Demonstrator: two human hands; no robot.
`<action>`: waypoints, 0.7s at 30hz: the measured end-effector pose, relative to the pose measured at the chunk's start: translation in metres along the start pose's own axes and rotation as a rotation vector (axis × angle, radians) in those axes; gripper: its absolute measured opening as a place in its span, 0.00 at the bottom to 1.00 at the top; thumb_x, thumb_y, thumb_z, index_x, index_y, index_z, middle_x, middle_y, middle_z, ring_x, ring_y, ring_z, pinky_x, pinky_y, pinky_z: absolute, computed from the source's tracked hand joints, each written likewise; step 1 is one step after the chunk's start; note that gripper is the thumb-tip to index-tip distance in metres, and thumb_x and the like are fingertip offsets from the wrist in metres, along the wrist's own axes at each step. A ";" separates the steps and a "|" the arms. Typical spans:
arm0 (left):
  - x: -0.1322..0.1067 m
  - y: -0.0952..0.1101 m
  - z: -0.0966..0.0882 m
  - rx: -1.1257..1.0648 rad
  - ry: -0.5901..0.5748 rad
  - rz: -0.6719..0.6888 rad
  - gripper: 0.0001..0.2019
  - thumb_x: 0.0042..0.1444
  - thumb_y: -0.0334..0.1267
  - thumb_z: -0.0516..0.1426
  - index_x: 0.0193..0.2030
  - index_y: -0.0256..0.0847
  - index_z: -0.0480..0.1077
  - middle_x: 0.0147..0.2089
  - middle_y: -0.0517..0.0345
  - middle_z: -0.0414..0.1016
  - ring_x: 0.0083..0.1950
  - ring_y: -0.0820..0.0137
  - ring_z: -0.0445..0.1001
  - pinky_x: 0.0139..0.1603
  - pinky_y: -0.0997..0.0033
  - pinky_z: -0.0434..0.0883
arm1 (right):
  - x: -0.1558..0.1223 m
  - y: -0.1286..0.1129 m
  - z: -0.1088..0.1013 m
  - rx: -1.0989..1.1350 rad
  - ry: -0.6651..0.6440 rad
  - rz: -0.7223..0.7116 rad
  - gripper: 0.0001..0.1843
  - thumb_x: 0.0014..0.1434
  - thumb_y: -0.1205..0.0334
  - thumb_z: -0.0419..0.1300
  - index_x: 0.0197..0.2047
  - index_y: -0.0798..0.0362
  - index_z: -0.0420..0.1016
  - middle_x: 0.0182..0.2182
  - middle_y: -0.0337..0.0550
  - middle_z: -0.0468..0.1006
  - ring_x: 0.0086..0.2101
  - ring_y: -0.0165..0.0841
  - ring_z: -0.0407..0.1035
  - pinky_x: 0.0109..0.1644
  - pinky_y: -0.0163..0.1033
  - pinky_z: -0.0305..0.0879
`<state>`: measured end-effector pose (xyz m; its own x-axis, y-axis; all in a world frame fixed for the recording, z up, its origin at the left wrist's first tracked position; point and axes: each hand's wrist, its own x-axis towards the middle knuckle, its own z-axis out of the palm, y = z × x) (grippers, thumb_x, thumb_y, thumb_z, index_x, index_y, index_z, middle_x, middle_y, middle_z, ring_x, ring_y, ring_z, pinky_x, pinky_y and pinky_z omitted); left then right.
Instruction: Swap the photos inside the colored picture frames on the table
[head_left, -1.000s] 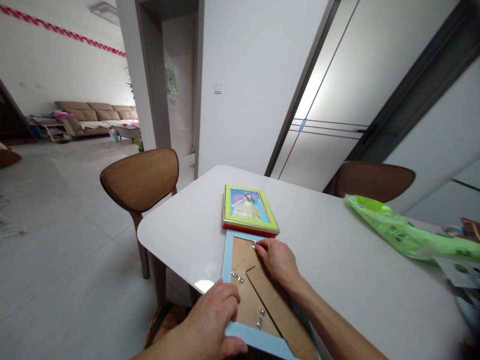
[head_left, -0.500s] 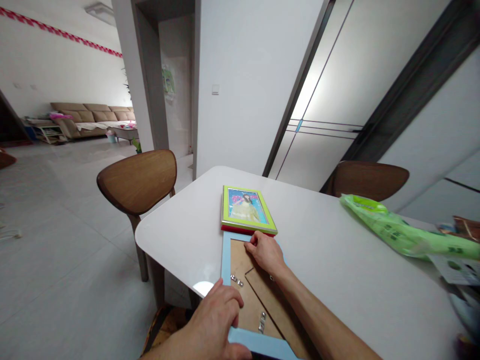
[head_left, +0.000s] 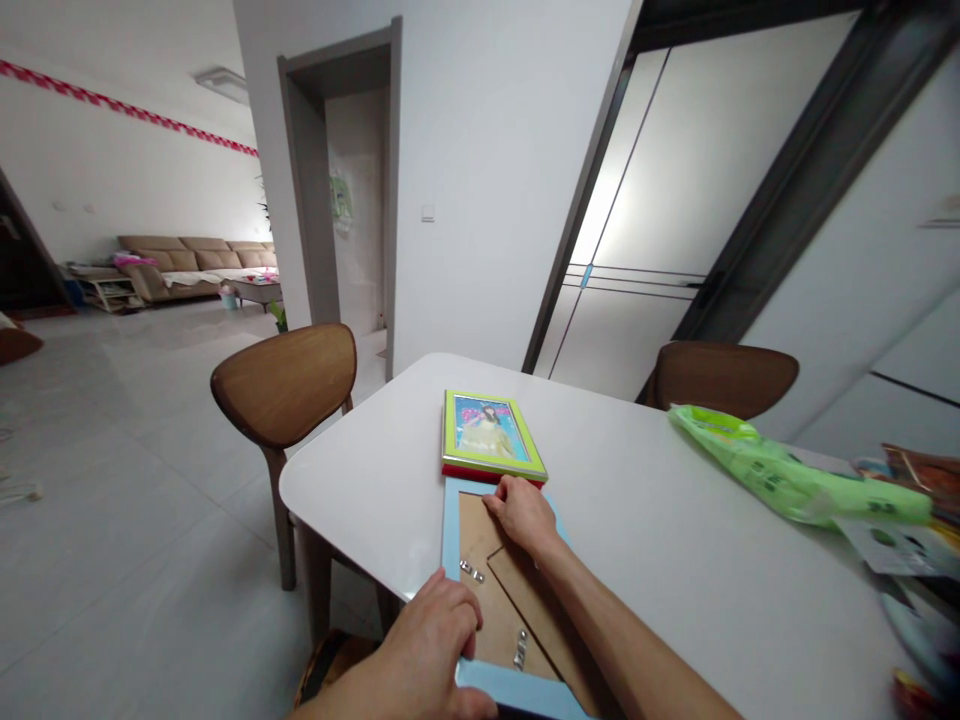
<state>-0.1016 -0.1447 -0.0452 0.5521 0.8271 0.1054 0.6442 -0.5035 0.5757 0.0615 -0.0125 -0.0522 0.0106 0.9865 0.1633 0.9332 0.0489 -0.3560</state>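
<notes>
A light blue picture frame (head_left: pixel 451 530) lies face down on the white table (head_left: pixel 660 540), its brown backing board (head_left: pixel 495 600) with small metal clips up. My left hand (head_left: pixel 431 640) presses on the frame's near left corner. My right hand (head_left: pixel 521 513) rests fingers-down on the backing board at the frame's far edge, by a clip. Just beyond lies a lime green frame (head_left: pixel 487 435) with a picture, stacked on a red frame (head_left: pixel 480 471).
Two brown wooden chairs stand at the table, one at the left (head_left: pixel 289 385) and one at the far right (head_left: pixel 724 375). A green plastic package (head_left: pixel 787 480) and printed papers (head_left: pixel 900 530) lie at the table's right. A doorway and a sofa room lie beyond.
My right hand has slid slightly left along the frame's far edge. The left hand stays on the near corner. The view has tilted upward a little.
</notes>
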 end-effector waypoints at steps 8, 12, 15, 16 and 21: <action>0.002 0.004 0.006 0.033 -0.105 0.066 0.22 0.34 0.47 0.65 0.35 0.43 0.62 0.47 0.57 0.64 0.50 0.63 0.61 0.58 0.54 0.43 | -0.006 0.016 -0.009 0.073 0.024 -0.083 0.12 0.52 0.58 0.50 0.27 0.52 0.72 0.27 0.40 0.76 0.29 0.30 0.67 0.30 0.31 0.55; 0.011 0.009 0.004 0.080 -0.005 0.074 0.20 0.38 0.48 0.63 0.36 0.43 0.63 0.47 0.56 0.65 0.49 0.63 0.62 0.57 0.55 0.46 | -0.009 0.012 -0.003 0.065 0.027 -0.113 0.11 0.50 0.57 0.52 0.28 0.51 0.74 0.29 0.40 0.76 0.31 0.30 0.67 0.34 0.32 0.56; 0.034 0.004 -0.007 0.212 0.100 0.015 0.16 0.48 0.44 0.56 0.42 0.40 0.61 0.51 0.52 0.64 0.52 0.63 0.61 0.56 0.56 0.49 | -0.009 0.007 0.003 0.057 0.032 -0.121 0.11 0.51 0.58 0.52 0.27 0.52 0.74 0.28 0.41 0.75 0.31 0.31 0.67 0.35 0.33 0.56; 0.044 0.000 -0.010 0.253 0.111 0.003 0.16 0.51 0.42 0.54 0.45 0.39 0.60 0.53 0.50 0.62 0.54 0.62 0.59 0.56 0.54 0.48 | -0.009 0.007 0.003 0.057 0.029 -0.123 0.11 0.51 0.58 0.52 0.27 0.52 0.74 0.28 0.41 0.75 0.31 0.31 0.67 0.35 0.33 0.56; 0.084 -0.019 -0.012 0.317 0.093 0.032 0.17 0.52 0.39 0.50 0.48 0.35 0.60 0.53 0.48 0.63 0.56 0.59 0.57 0.57 0.55 0.47 | -0.009 0.008 0.002 0.054 0.005 -0.133 0.12 0.51 0.57 0.52 0.27 0.52 0.73 0.27 0.41 0.75 0.31 0.30 0.67 0.35 0.33 0.56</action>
<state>-0.0736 -0.0627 -0.0370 0.5334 0.8214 0.2019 0.7678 -0.5704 0.2917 0.0684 -0.0205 -0.0581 -0.1102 0.9699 0.2173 0.9058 0.1880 -0.3797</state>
